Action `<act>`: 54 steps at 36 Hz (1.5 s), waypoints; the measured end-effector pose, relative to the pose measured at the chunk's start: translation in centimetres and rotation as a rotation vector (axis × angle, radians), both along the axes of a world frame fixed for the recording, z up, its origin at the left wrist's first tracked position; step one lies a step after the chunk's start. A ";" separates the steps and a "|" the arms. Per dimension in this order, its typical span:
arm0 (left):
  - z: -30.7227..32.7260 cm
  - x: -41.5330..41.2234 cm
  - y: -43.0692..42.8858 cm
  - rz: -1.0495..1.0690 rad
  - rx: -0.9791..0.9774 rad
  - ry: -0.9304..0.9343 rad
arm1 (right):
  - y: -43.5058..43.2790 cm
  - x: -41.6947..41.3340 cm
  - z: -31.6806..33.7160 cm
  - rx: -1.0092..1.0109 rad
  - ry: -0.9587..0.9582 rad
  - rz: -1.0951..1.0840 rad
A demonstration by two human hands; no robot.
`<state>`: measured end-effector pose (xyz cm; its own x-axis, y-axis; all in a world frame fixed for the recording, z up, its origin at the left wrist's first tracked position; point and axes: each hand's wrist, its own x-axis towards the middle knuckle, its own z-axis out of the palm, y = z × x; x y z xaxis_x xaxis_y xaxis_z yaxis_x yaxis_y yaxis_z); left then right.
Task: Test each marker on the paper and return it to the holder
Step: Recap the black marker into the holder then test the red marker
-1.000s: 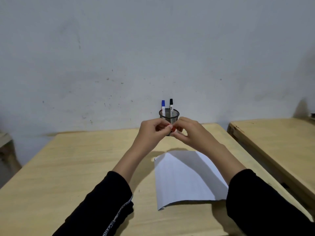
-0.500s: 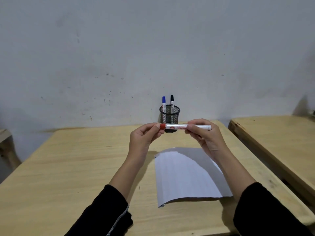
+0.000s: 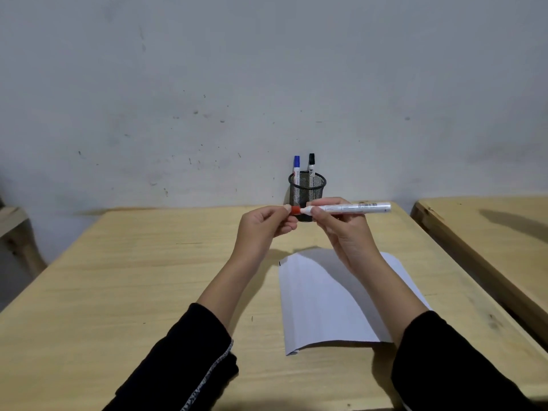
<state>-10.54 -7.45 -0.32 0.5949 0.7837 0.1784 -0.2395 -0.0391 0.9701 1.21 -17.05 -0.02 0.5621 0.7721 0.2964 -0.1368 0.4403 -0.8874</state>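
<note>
I hold a white marker [image 3: 353,207] level in front of me, above the table. My right hand [image 3: 338,229] grips its barrel. My left hand [image 3: 264,228] pinches its red cap [image 3: 295,210] at the marker's left end; the cap still touches the barrel. Behind the hands a black mesh holder [image 3: 307,188] stands at the table's far edge against the wall. A blue-capped marker [image 3: 296,166] and a black-capped marker [image 3: 311,167] stand upright in it. A white sheet of paper [image 3: 320,304] lies on the wooden table [image 3: 133,277] below my right forearm.
A grey wall rises straight behind the table. A second wooden table [image 3: 489,229] stands to the right across a narrow gap. Part of another wooden piece [image 3: 12,226] shows at the far left. The paper's front edge curls up slightly.
The hands were close together over the marker a second ago. Since then the right hand has slid along the barrel toward the cap, and more of the barrel now sticks out to the right.
</note>
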 end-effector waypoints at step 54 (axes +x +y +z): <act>-7.9 -5.7 -2.7 -0.111 0.894 0.814 | 3.3 -3.3 -6.0 -0.459 -0.089 -0.246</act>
